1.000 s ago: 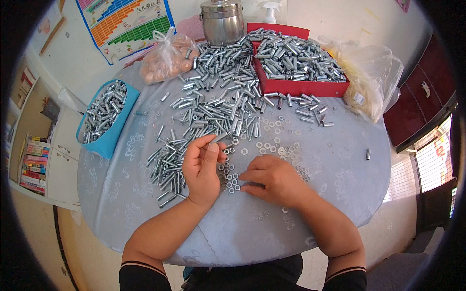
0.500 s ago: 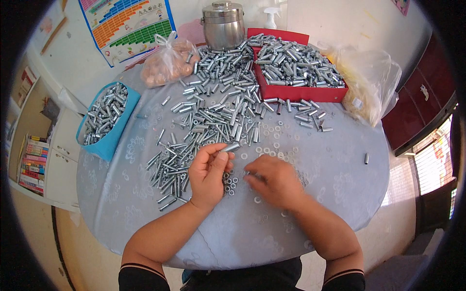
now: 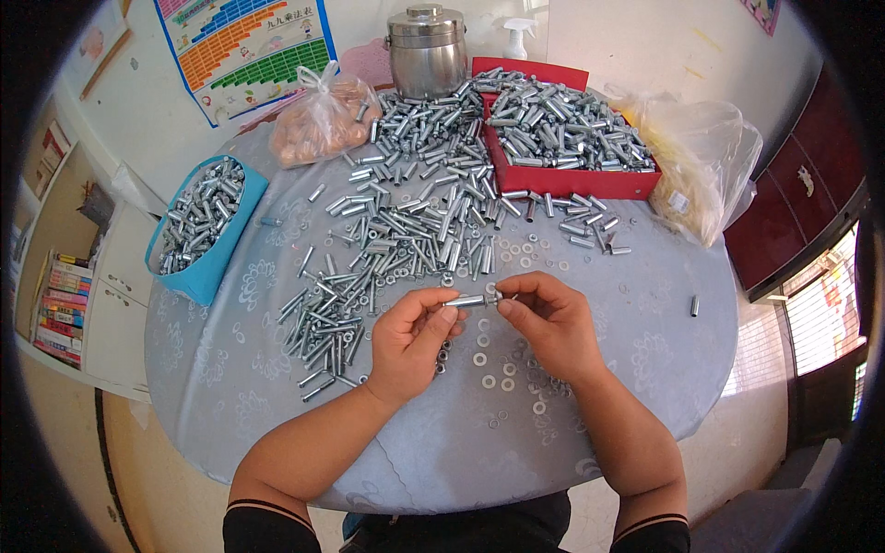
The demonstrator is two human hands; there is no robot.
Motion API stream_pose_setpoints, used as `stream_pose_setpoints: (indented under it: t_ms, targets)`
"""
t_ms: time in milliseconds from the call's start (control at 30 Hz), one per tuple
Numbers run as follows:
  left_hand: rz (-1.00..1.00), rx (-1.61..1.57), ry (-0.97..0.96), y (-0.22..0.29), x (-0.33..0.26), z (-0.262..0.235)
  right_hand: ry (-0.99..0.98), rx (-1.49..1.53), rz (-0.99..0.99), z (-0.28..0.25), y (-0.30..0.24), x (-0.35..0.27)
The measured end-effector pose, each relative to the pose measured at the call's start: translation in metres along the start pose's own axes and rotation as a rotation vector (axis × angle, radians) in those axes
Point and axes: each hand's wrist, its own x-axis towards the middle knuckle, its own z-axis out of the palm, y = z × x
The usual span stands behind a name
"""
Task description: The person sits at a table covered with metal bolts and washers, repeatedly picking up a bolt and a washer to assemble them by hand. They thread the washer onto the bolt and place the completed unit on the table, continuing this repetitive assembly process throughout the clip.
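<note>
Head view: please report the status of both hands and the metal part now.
Left hand grips metal sleeve. Right hand pinches its right end. Held above table; loose washers beneath.

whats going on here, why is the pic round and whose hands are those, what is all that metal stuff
The picture is round because a wide fisheye camera on the person's head looks down at their own two bare hands. There is no machine. The left hand holds a small silver metal sleeve above the table, and the right hand pinches its other end. On the round, cloth-covered table lie a heap of similar sleeves and loose washers. More sleeves fill a red tray and a blue bin. At the back stand plastic bags and a steel pot.
</note>
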Motion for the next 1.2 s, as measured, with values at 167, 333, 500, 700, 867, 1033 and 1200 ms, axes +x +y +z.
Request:
stream_pose_setpoints:
  t_ms: [167, 333, 500, 700, 867, 1033, 1200]
  targets:
    - [-0.006, -0.013, -0.011, -0.005, 0.0, -0.002, -0.02, 0.003, -0.002, 0.001, 0.0, -0.001]
    - [-0.016, 0.025, -0.015, -0.002, -0.001, 0.0, -0.084, -0.126, 0.069, -0.005, -0.003, 0.0]
    - [-0.011, 0.024, -0.029, -0.002, -0.001, 0.003, -0.081, -0.135, 0.101, -0.006, 0.0, -0.001]
    - [-0.037, -0.023, -0.009, -0.003, 0.001, -0.001, -0.058, 0.01, 0.014, 0.002, -0.001, -0.002]
    - [-0.028, -0.036, -0.013, -0.004, 0.0, 0.001, -0.109, -0.06, 0.103, -0.005, 0.002, -0.001]
    - [-0.03, -0.013, -0.014, -0.003, 0.0, 0.001, -0.073, -0.125, 0.048, -0.002, -0.006, -0.003]
    - [-0.035, -0.014, -0.008, -0.005, 0.0, 0.0, -0.064, -0.037, 0.004, 0.002, -0.002, -0.004]
